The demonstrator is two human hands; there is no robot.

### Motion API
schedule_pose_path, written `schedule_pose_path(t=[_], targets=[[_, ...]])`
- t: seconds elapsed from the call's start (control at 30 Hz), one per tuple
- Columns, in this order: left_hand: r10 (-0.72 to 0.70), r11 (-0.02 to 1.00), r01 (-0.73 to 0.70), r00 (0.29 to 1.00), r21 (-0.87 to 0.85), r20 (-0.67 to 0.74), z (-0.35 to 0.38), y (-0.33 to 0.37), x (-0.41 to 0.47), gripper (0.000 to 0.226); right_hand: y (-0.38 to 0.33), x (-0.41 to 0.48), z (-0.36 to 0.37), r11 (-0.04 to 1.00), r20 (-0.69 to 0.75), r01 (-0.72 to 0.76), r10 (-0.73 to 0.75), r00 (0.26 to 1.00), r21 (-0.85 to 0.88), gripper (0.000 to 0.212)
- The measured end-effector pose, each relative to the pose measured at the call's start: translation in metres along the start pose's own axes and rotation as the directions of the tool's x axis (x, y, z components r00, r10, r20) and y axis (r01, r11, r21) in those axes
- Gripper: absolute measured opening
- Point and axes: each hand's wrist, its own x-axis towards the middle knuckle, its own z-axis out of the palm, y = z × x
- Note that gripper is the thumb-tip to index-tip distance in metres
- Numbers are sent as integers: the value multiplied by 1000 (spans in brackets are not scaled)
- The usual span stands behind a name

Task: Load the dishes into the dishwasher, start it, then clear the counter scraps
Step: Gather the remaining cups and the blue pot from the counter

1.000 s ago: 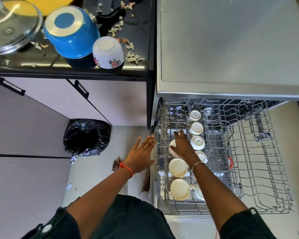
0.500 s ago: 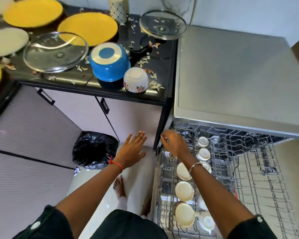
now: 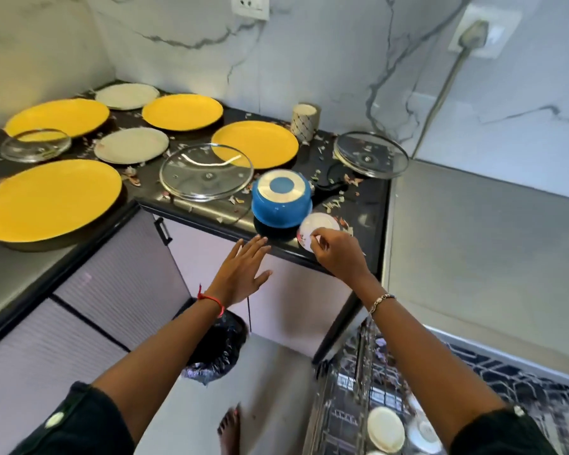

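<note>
At counter edge [image 3: 204, 221], bowl [image 3: 317, 226] base-up, right hand [image 3: 339, 254] grips.

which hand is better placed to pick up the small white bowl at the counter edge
Right. The right hand is at the white bowl, fingers curled on its near side. The left hand is open and flat below the counter edge, nearer the blue pot, touching nothing.

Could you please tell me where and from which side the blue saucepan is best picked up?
Probably by its black handle, coming from the right: the blue saucepan sits upside down, rim flat on the counter, its wall wide and smooth, while the handle juts out free toward the right.
</note>
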Motion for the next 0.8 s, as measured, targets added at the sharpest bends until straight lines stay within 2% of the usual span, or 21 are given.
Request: schedule_pose_path(t=[0.23, 0.47, 0.67, 0.8], targets=[[20, 1000, -23, 980, -14, -196, -53, -46, 64, 51, -10, 86, -12, 999, -73, 12, -14, 997, -36, 17], [65, 997, -72, 973, -23, -222, -82, -81, 137, 47, -5, 153, -17, 999, -186, 9, -18, 982, -51, 15], [101, 987, -110, 991, -113, -89, -82, -96, 202, 45, 23, 209, -16, 996, -204, -69, 58, 977, -49, 16], [128, 981, -110, 986, -161, 108, -72, -99, 256, 50, 57, 257, -16, 996, -227, -78, 63, 972, -54, 15]])
